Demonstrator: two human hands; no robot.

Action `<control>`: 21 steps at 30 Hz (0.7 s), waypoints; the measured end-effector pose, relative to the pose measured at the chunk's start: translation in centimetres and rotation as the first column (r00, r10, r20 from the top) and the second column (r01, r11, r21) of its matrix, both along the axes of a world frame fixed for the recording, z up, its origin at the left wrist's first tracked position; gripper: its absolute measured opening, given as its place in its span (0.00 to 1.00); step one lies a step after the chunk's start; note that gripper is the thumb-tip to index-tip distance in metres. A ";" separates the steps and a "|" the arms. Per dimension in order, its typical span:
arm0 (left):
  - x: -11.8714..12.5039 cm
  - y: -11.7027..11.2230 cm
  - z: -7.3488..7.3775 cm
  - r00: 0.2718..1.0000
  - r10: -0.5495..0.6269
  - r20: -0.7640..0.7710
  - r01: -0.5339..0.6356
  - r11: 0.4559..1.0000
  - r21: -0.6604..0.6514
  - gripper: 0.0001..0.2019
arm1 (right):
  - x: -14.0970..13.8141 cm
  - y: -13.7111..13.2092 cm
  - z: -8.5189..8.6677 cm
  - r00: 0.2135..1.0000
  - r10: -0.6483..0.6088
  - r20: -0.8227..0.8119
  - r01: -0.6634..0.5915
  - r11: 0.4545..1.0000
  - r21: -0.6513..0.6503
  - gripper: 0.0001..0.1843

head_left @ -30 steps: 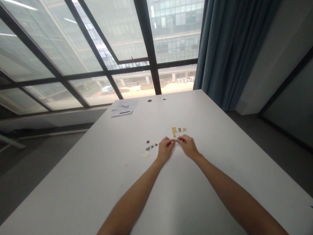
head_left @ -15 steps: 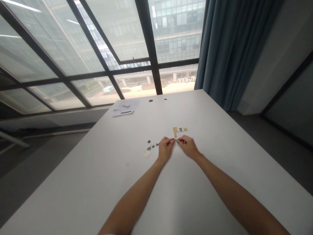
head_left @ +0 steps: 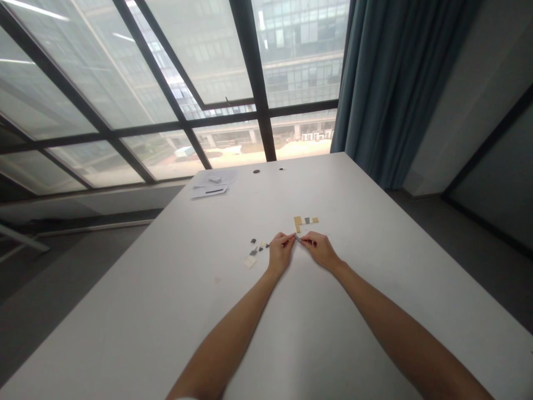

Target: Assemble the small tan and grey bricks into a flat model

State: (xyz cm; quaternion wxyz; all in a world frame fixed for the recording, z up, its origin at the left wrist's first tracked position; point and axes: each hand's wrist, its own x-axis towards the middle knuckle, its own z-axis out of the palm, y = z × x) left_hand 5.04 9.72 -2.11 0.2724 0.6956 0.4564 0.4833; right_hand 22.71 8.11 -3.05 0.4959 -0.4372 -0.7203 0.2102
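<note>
Both hands meet just above the middle of the white worktop [head_left: 166,311], forearms stretched out bare from the near edge. Fingers of the left hand [head_left: 280,253] and the right hand [head_left: 321,251] are curled in and pinched at the tips, and between them they share a small grey piece [head_left: 297,238] — each hand grips one end of it, the thumbs and forefingers closed tight. How the piece is shaped is too small to tell. It sits just over the worktop, between the two sets of fingertips.

Just beyond the hands lies a short row of flat tan and grey tiles [head_left: 305,221], set side by side on the surface. To the left of the left hand is a scatter of tiny dark bits [head_left: 258,247], and nearer the person a pale square tile [head_left: 250,261], apart from the rest.

Far off at the back left corner of the worktop rest some white papers [head_left: 212,186] with a small object on top. Two dark round spots [head_left: 256,171] mark the far edge. Behind stands a large window [head_left: 166,83] with dark frames — a blue-grey curtain [head_left: 387,83] hangs at its right.
</note>
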 end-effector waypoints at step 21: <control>-0.1 0.0 0.0 0.990 -0.138 0.004 0.138 0.990 -0.041 0.14 | 0.1 0.4 -0.7 0.997 0.025 -0.079 -0.025 1.000 -0.005 0.15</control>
